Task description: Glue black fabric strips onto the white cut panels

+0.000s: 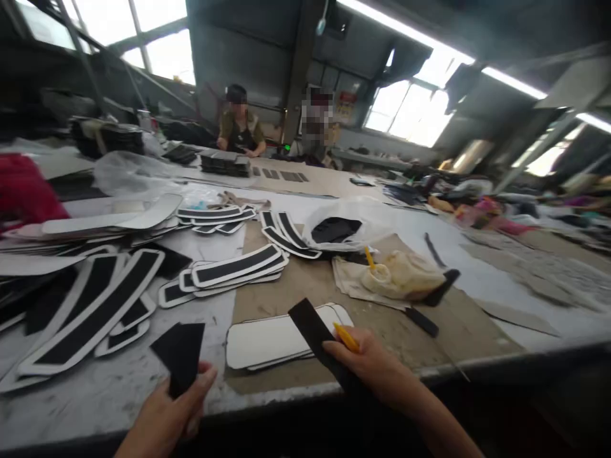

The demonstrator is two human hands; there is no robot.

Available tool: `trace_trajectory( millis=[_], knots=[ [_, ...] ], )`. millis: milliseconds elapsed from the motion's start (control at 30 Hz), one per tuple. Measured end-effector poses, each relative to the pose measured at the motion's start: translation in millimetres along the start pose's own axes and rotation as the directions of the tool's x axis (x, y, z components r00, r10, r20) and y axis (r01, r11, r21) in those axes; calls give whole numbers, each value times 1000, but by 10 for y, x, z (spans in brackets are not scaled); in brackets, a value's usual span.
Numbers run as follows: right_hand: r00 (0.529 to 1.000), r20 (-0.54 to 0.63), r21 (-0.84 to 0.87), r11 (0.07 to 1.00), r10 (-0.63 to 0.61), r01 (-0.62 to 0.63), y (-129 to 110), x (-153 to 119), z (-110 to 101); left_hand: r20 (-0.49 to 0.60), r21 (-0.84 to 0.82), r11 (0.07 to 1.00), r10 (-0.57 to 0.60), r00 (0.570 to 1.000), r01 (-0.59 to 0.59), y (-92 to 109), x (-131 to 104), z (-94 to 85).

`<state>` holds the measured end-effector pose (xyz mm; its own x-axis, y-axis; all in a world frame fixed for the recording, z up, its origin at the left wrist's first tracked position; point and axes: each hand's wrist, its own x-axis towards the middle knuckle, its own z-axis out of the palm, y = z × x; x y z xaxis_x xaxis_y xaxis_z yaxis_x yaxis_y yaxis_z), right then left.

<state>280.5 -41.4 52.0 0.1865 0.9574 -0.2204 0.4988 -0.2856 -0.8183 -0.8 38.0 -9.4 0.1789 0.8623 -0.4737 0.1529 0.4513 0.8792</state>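
My left hand point(174, 410) pinches a few flat black pieces point(180, 351), fanned out above the table's front edge. In my right hand point(370, 362) is a long black strip point(312, 331), held slanting between thumb and fingers. A short yellow stick-like tool point(347, 337) is also in that hand; its full shape is hidden by the fingers. Below and beyond the strip lies a stack of white curved panels point(267, 340). Farther back, white panels with black strips on them point(238, 266) overlap in a pile.
A stained glue container point(401, 273) holds another yellow stick point(369, 257). Near it lies a black-handled tool point(422, 321). A plastic bag point(353, 222) contains black pieces. More strip-covered panels point(95, 312) fill the left side. Two people sit across the table.
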Motion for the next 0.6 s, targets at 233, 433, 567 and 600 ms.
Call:
trace_trajectory(
  millis=[233, 433, 567, 600],
  knots=[
    [927, 374, -219, 974, 23, 64, -197, 495, 303, 101, 63, 998, -37, 994, 31, 151, 215, 202],
    [829, 546, -288, 956, 121, 50, -306, 897, 335, 149, 121, 992, -62, 987, 44, 246, 405, 203],
    [799, 575, -348, 937, 179, 40, -389, 1072, 346, 169, 125, 989, -105, 980, 85, 277, 457, 208],
    [796, 576, -352, 935, 184, 39, -401, 1109, 348, 176, 126, 988, -116, 978, 95, 290, 468, 210]
  ],
)
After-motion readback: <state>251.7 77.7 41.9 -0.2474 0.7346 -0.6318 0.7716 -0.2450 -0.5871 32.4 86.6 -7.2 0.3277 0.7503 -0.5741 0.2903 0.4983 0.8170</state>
